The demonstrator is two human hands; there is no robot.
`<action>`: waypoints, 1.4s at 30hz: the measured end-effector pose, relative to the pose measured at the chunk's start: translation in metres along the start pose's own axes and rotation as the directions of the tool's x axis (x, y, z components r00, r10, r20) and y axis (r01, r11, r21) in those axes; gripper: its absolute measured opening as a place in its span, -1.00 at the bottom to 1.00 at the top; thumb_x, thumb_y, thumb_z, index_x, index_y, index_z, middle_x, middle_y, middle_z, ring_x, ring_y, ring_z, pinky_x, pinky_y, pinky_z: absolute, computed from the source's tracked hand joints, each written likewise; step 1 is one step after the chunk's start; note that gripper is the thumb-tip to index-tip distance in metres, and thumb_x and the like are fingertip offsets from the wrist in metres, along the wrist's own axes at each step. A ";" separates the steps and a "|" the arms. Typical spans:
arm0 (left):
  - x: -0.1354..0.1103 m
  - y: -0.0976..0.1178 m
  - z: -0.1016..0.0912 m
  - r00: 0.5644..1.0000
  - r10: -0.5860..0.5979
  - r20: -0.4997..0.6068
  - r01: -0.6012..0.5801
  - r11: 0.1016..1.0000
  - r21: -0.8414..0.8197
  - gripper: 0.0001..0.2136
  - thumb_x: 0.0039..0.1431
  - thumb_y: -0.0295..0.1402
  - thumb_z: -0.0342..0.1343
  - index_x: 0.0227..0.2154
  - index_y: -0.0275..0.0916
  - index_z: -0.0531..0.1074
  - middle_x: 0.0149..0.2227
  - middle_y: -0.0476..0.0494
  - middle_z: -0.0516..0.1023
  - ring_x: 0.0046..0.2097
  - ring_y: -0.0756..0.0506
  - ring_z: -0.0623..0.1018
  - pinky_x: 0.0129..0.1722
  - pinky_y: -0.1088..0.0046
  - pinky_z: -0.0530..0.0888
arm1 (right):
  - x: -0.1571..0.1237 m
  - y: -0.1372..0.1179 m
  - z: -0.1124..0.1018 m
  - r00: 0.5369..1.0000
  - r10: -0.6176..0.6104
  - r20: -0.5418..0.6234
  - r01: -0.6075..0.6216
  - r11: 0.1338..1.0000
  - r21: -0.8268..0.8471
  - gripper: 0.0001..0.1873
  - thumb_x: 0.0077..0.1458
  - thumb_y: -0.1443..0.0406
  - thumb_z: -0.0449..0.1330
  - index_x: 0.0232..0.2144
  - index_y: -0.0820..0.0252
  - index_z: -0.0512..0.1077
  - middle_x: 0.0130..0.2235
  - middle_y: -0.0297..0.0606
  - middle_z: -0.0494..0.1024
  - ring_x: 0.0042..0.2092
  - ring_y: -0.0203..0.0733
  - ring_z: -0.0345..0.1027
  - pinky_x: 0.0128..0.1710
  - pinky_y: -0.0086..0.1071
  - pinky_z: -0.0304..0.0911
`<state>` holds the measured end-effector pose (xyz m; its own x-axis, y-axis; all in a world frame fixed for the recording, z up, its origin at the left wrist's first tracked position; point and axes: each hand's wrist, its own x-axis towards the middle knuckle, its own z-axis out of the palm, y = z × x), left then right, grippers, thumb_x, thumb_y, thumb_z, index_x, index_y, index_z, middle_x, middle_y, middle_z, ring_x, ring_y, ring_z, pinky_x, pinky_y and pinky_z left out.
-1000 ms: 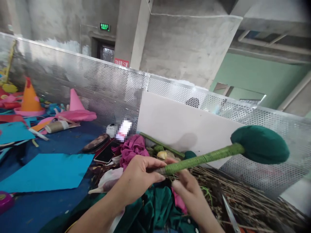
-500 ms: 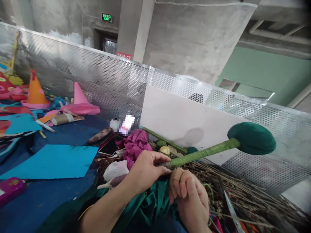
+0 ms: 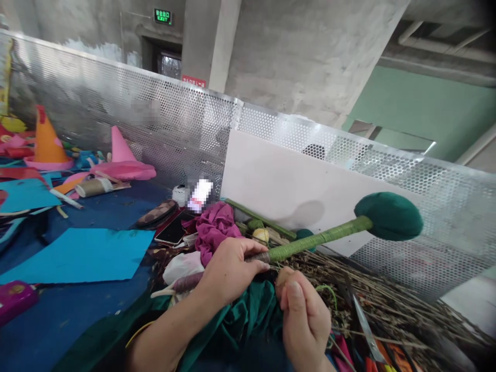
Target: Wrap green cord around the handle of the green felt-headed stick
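My left hand (image 3: 232, 266) grips the lower end of a stick (image 3: 321, 239) wrapped in green thread, which slants up to the right. A rounded dark green cloth head (image 3: 389, 216) tops the stick. Just below the wrapped part, my right hand (image 3: 304, 310) is closed, fingers curled in; what they pinch is hidden. Dark green cloth (image 3: 236, 320) lies under both hands. A purple-wrapped stick (image 3: 186, 282) shows beside my left wrist. Right of my right hand runs a loose loop of bright green thread (image 3: 329, 292).
Dry stalks (image 3: 380, 294) fill the right side, with scissors (image 3: 366, 325) on them. Magenta cloth (image 3: 217, 227), a phone (image 3: 174, 230) and a blue sheet (image 3: 85, 256) lie left. Behind stand a white board (image 3: 271, 170) and a perforated metal panel (image 3: 186, 108).
My right hand has turned and its fingers have curled in tighter beside the stick. The stick's cloth head appears a little further left, while my left hand keeps its grip.
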<state>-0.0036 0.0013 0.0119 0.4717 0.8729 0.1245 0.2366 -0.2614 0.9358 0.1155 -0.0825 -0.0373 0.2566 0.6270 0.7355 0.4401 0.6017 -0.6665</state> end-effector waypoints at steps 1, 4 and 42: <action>0.000 -0.001 0.000 1.000 0.013 -0.007 -0.013 0.999 0.044 -0.68 -0.09 -0.42 0.21 -0.19 -0.25 0.60 -0.24 -0.08 0.67 -0.20 -0.17 0.59 -0.16 0.39 0.47 | 0.004 -0.001 -0.003 0.999 -0.012 0.045 0.010 0.999 0.034 -0.60 0.35 0.30 -0.12 -0.57 0.14 0.18 -0.56 -0.38 0.21 -0.50 -0.29 0.15 -0.50 -0.40 0.07; -0.003 -0.003 0.001 0.996 0.085 -0.015 -0.080 0.976 0.202 -0.75 -0.01 -0.38 0.16 -0.23 -0.16 0.61 -0.24 -0.05 0.67 -0.20 -0.16 0.60 -0.20 0.40 0.46 | 0.017 -0.005 -0.014 0.984 -0.043 0.172 0.033 0.998 0.061 -0.65 0.33 0.32 -0.10 -0.51 0.15 0.28 -0.41 -0.27 0.41 -0.30 -0.20 0.34 -0.31 -0.34 0.23; -0.009 -0.019 0.022 0.626 0.657 0.419 -0.692 0.221 0.688 -0.72 0.18 -0.56 -0.08 -0.15 -0.21 0.45 -0.35 -0.05 0.59 -0.39 -0.15 0.54 -0.48 0.32 0.37 | 0.056 0.015 -0.040 0.914 0.342 0.220 -0.301 0.933 -0.200 -0.68 0.16 0.31 0.12 -0.62 0.20 0.45 -0.43 -0.27 0.48 -0.31 -0.22 0.39 -0.24 -0.41 0.24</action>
<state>0.0058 -0.0108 -0.0139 0.8069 0.2023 0.5550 0.3101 -0.9447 -0.1066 0.1705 -0.0584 -0.0013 0.1955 0.8874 0.4175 0.5051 0.2738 -0.8185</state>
